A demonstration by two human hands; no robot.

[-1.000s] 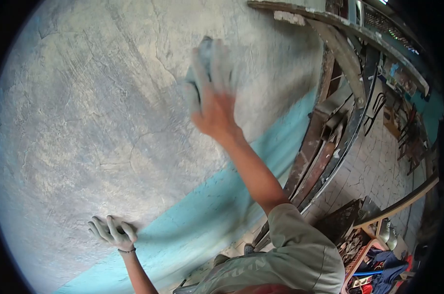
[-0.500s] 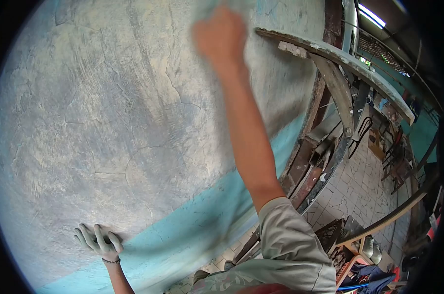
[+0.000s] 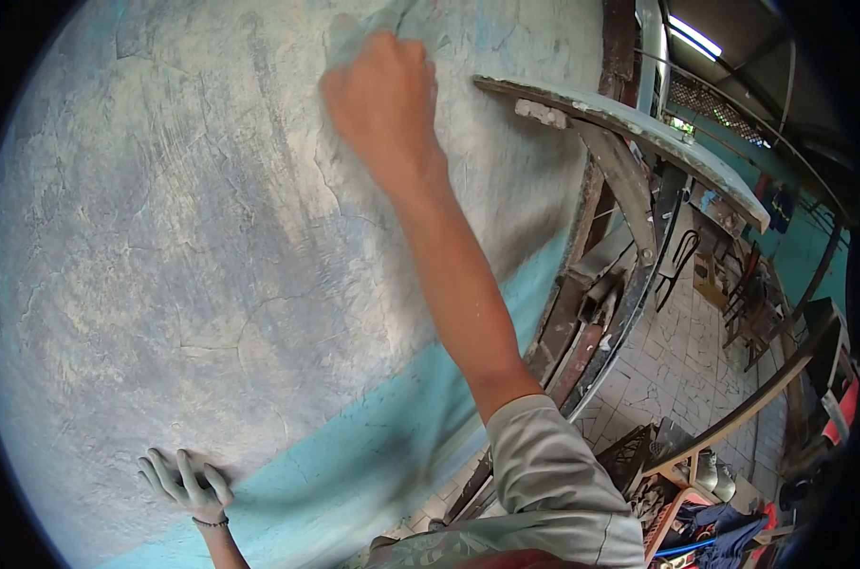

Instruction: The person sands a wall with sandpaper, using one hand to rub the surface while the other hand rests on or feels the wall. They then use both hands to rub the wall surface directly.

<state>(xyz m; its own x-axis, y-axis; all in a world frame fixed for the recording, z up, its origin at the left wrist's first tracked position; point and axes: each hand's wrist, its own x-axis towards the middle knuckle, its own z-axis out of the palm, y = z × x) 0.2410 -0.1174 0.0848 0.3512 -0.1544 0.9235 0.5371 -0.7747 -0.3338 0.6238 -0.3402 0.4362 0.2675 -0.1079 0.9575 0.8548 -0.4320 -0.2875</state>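
Observation:
A cracked grey and cream wall (image 3: 212, 218) with a turquoise band (image 3: 354, 446) along its lower part fills most of the view. At the lower left my left hand (image 3: 185, 486), powdered grey and with a dark bracelet at its wrist, rests on the wall with its fingers spread. High on the wall my right hand (image 3: 382, 104) is closed round a greyish-green cloth-like thing (image 3: 406, 19), which lies against the surface. My fingertips there are partly hidden.
A curved-looking shelf board (image 3: 629, 123) on a bracket juts out right of my right arm. Beyond are a wooden frame (image 3: 577, 332), a tiled floor (image 3: 676, 360) and chairs. An orange crate (image 3: 667, 522) with clothes and shoes stands lower right.
My right hand has moved left and slightly down on the wall. The camera view has shifted a little, and my left hand stays spread on the wall.

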